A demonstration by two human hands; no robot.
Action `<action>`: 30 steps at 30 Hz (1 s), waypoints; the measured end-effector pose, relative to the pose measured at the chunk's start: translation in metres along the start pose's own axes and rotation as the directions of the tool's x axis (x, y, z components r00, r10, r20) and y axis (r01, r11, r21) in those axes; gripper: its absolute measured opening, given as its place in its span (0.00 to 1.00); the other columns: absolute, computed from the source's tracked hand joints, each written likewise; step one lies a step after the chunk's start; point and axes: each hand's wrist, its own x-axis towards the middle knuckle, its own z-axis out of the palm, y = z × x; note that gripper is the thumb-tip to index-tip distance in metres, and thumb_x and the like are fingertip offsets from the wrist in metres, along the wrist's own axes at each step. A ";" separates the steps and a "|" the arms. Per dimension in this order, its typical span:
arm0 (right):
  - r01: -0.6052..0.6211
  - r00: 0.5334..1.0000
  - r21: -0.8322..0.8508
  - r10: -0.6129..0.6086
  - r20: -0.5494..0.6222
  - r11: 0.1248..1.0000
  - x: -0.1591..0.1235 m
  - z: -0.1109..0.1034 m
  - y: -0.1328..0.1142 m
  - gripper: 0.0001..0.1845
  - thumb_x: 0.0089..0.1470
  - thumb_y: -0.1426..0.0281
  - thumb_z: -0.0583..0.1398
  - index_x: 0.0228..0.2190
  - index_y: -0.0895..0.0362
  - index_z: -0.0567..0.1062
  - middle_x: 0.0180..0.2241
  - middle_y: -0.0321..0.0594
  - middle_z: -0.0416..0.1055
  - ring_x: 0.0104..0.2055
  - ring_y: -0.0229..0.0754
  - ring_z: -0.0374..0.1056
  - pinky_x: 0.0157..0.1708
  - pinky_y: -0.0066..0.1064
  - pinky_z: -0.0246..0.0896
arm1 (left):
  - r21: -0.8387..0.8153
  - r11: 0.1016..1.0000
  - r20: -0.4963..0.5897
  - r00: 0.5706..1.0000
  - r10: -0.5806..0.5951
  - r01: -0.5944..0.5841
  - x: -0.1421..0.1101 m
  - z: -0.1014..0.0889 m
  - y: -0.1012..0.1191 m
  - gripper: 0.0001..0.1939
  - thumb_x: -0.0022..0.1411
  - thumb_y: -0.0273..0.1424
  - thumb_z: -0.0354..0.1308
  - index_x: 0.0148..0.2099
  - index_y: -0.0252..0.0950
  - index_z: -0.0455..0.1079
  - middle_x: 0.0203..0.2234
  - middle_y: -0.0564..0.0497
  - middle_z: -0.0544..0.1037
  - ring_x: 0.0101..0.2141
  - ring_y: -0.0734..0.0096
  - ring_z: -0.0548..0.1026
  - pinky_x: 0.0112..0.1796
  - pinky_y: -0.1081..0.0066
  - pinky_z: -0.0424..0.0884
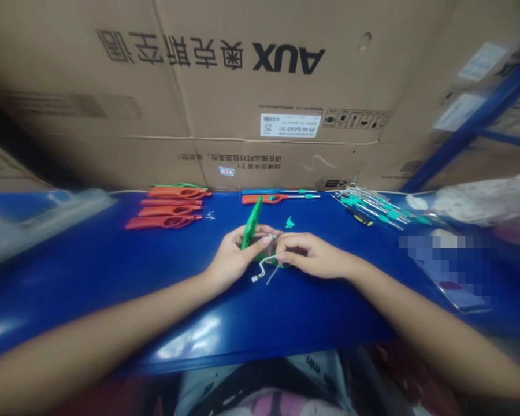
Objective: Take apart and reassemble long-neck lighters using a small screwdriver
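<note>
My left hand (231,254) is closed around a green lighter handle (252,224), which points up and away between thumb and fingers. At its thumb tip a small pale part shows, too small to name. My right hand (314,254) meets it from the other side, its thumb and index finger pinched on a thin white wire (262,266). A small white end piece hangs from that wire, and a thin clear strip lies beside it. More green plastic shows below the fingers, partly hidden. Just beyond the hands lies a small turquoise piece (290,222).
Several red-orange lighter handles (169,211) are stacked at the back left of the blue table (112,271). Two long-nosed lighters (264,199) lie at the back middle. Metal lighter tubes (377,205) and a screwdriver (361,217) are piled right, near a phone (455,283). Cardboard (225,121) stands behind.
</note>
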 end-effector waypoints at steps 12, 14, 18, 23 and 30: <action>-0.095 0.942 -0.440 -0.062 -0.330 0.893 0.000 -0.025 0.046 0.14 0.68 0.61 0.51 0.32 0.54 0.69 0.36 0.40 0.67 0.38 0.42 0.65 0.42 0.34 0.60 | 0.756 0.544 0.211 0.923 0.323 -0.363 0.003 -0.025 -0.006 0.25 0.62 0.30 0.58 0.59 0.34 0.58 0.50 0.42 0.69 0.49 0.58 0.71 0.52 0.58 0.70; -0.119 0.936 -0.479 -0.062 -0.346 0.870 0.001 -0.029 0.054 0.13 0.68 0.62 0.51 0.33 0.54 0.69 0.39 0.42 0.67 0.39 0.42 0.65 0.42 0.34 0.60 | 0.754 0.497 0.306 0.899 0.313 -0.429 0.001 -0.025 -0.006 0.24 0.62 0.28 0.56 0.59 0.34 0.57 0.49 0.41 0.68 0.50 0.58 0.70 0.52 0.58 0.70; -0.147 0.959 -0.562 -0.023 -0.283 0.814 0.005 -0.024 0.060 0.12 0.68 0.62 0.51 0.37 0.53 0.71 0.46 0.42 0.69 0.41 0.42 0.67 0.37 0.31 0.58 | 0.679 0.472 0.541 0.818 0.195 -0.562 0.000 -0.025 -0.007 0.19 0.64 0.23 0.52 0.57 0.35 0.63 0.51 0.41 0.68 0.51 0.60 0.70 0.53 0.62 0.69; -0.199 0.972 -0.675 0.056 -0.228 0.711 0.011 -0.018 0.060 0.13 0.69 0.62 0.50 0.40 0.53 0.73 0.48 0.40 0.69 0.36 0.40 0.66 0.31 0.30 0.53 | 0.675 0.435 0.594 0.788 0.159 -0.596 0.004 -0.025 -0.010 0.12 0.68 0.30 0.56 0.53 0.38 0.71 0.48 0.45 0.74 0.50 0.59 0.70 0.54 0.59 0.66; -0.180 0.978 -0.699 0.048 -0.205 0.692 0.011 -0.021 0.060 0.16 0.69 0.61 0.50 0.39 0.54 0.74 0.42 0.41 0.68 0.35 0.40 0.64 0.32 0.30 0.52 | 0.711 0.462 0.542 0.832 0.122 -0.531 0.002 -0.025 -0.005 0.20 0.61 0.37 0.64 0.55 0.39 0.71 0.48 0.45 0.75 0.50 0.56 0.71 0.54 0.56 0.67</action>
